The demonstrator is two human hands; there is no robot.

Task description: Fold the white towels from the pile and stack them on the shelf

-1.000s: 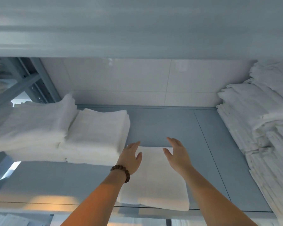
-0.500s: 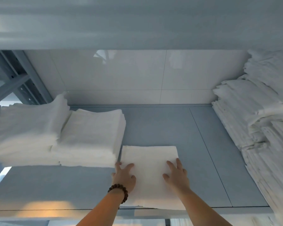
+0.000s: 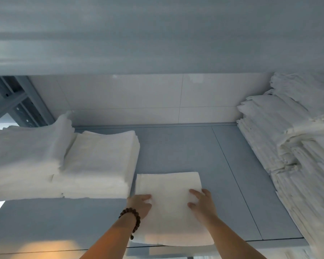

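Currently on record, one shelf bay.

Item: folded towel (image 3: 168,208), white, single, flat on the shelf (image 3: 176,150) at the middle of the front edge. Its near border lies level with or slightly over that edge. It is just beside the front right corner of the left stack (image 3: 99,161); contact cannot be determined.

Left grip (image 3: 139,203): fingers loose and extended, resting on the towel's left border, clasping nothing; bead bracelet (image 3: 133,219) at the wrist.

Right grip (image 3: 202,203): fingers spread wide, pressed flat on the towel's right half, likewise clasping nothing.

Hazards, as judged:
- With the near border so close to the front edge, the towel may slip off once the palms lift, unless it is pushed further back.
- An uneven push from the two palms could ruck the top layer or skew the fold.
- A drift leftward would nudge the left stack out of line.
- The tall pile (image 3: 297,156) along the right edge is ragged and bulges toward the middle; a knock from the right forearm could bring layers down.

Setting:
- shelf of grey-blue panels, seam right of centre
- a taller stack (image 3: 24,156) at the left edge
- white tiled wall (image 3: 138,98) along the back edge
- underside of an upper shelf (image 3: 157,34) overhead
- grey metal frame (image 3: 13,101) at the back left corner
- warm light patch (image 3: 51,249) on the front edge, left
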